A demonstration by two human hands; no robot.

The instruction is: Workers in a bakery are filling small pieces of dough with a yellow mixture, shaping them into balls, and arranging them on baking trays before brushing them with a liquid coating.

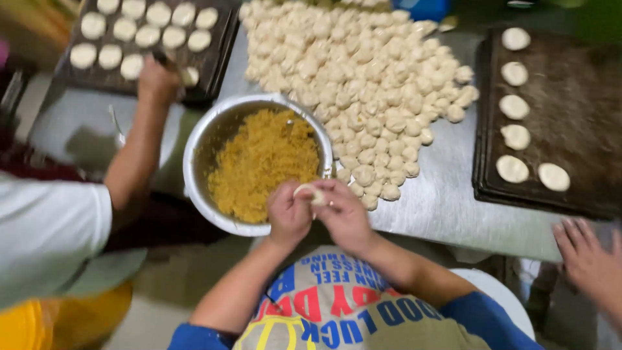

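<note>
Both hands meet at the near edge of the steel tabletop [447, 201], just past the rim of the round metal bowl of golden-brown crumbly filling [259, 165]. The left hand [288, 214] and right hand [346, 214] have their grip clamped together on one small pale disc of dough [310, 192], fingertips pinching its rim.

My take on doing this well: keep the pinches even all the way round so the seam seals, and don't overfill, or the crumbs probably push through.

The big heap of pale dough balls [363, 84] sits mid-tabletop behind the bowl. The dark baking tray [570, 129] at the right edge carries a few flattened rounds. Another person's hand [159, 78] reaches to a second dark tray of rounds [214, 58] at the far left corner, and someone else's hand [589, 259] rests at the near right corner.

No packages, labels or signs that I can spot.
</note>
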